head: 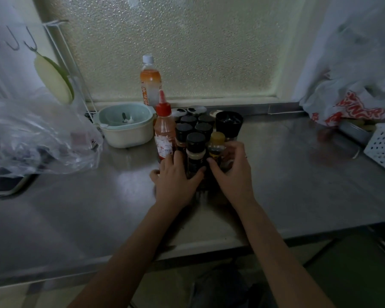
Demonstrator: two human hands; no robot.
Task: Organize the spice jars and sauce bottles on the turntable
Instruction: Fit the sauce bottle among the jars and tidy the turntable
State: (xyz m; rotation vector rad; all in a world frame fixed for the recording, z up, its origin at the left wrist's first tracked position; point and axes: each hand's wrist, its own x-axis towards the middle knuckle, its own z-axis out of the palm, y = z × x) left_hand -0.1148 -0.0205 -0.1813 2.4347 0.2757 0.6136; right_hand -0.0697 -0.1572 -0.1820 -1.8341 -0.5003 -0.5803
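Note:
A tight cluster of spice jars with black lids (196, 127) stands mid-counter on a dark turntable (201, 187), mostly hidden by my hands. A red-capped chili sauce bottle (164, 134) stands at the cluster's left. A yellow-capped jar (217, 143) and a tall black grinder (229, 124) stand at its right. The nearest black-lidded jar (195, 150) sits between my hands. My left hand (176, 181) rests against the cluster's front left, fingers touching that jar and the sauce bottle's base. My right hand (233, 172) wraps the front right, fingers curled around the jars there.
An orange drink bottle (150, 81) stands behind the cluster by the frosted window. A pale green bowl (126, 124) sits to the left, with a clear plastic bag (38, 138) further left. A white-and-red bag (351, 105) and a white perforated basket (383, 147) lie at right.

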